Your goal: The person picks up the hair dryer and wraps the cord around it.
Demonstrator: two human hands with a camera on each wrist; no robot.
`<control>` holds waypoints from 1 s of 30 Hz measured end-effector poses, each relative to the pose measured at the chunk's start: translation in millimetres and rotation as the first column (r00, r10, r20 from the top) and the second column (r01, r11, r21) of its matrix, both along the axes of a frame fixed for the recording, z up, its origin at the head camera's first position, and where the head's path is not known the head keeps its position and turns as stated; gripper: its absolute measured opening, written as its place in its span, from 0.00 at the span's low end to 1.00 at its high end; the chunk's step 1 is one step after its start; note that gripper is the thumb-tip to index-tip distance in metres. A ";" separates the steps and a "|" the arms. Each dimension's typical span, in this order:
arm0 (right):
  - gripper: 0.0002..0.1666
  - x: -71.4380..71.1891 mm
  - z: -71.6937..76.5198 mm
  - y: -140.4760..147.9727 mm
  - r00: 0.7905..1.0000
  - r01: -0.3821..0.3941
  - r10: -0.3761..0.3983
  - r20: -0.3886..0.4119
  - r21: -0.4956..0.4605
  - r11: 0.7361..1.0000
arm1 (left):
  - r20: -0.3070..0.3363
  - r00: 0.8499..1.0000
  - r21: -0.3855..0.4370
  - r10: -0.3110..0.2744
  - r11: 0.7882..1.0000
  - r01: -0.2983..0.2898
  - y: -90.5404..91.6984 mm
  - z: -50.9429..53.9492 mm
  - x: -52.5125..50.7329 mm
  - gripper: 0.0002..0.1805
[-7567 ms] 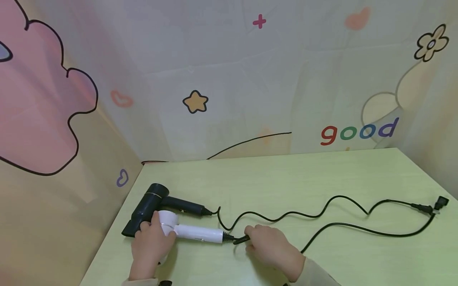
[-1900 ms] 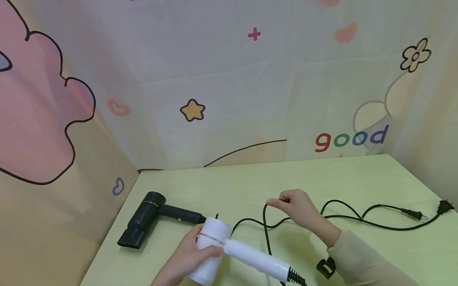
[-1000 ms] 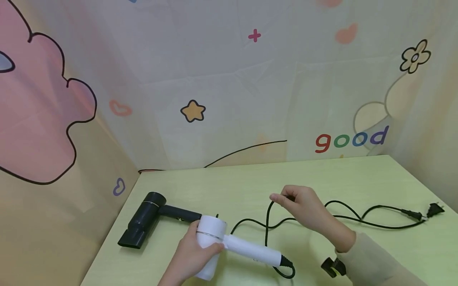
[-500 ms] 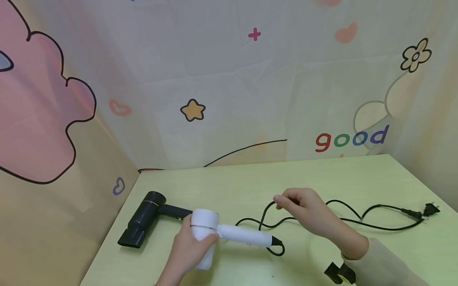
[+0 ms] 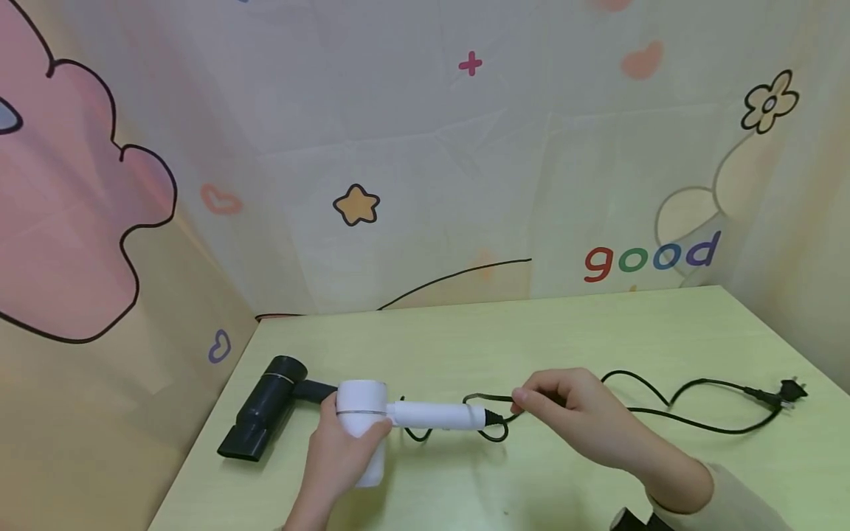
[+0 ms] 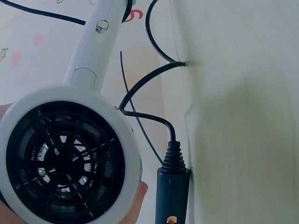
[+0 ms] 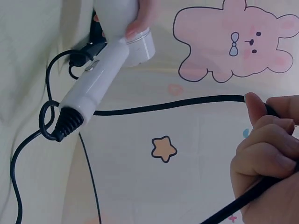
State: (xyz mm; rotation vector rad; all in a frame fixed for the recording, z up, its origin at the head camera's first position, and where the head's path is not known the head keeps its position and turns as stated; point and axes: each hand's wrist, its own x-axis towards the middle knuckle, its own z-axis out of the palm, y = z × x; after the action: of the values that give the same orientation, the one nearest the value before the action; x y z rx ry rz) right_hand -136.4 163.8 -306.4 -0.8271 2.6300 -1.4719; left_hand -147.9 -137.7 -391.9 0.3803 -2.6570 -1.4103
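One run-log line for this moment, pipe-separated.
left hand: grips white hair dryer | right hand: pinches black cord | black hair dryer: lies on table, left side

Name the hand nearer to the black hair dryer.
Left. The left hand is close to the black hair dryer, gripping the white hair dryer; the right hand is farther right, holding black cord.

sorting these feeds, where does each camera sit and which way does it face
Head: on the person's head, facing forward and down at the white plastic hair dryer and pale green tabletop; left hand, right hand and beige sleeve show.
Left wrist: on that wrist, facing the dryer's round black grille; edges of the left hand show.
Right wrist: on that wrist, facing the thin black cable and dryer; both hands show.
Head and right wrist share the orange star print.
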 end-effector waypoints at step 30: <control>0.13 36.5 -47.2 4.6 0.948 -0.316 0.317 0.021 -0.017 0.948 | -0.058 0.986 0.073 0.158 0.985 -0.154 -9.9 11.2 -6.8 0.50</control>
State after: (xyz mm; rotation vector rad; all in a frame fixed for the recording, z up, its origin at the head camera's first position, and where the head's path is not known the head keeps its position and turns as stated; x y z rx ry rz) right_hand -100.0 168.4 -353.6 -1.1606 2.3317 -1.4024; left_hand -154.7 -147.6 -380.7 0.5287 -2.4734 -1.4424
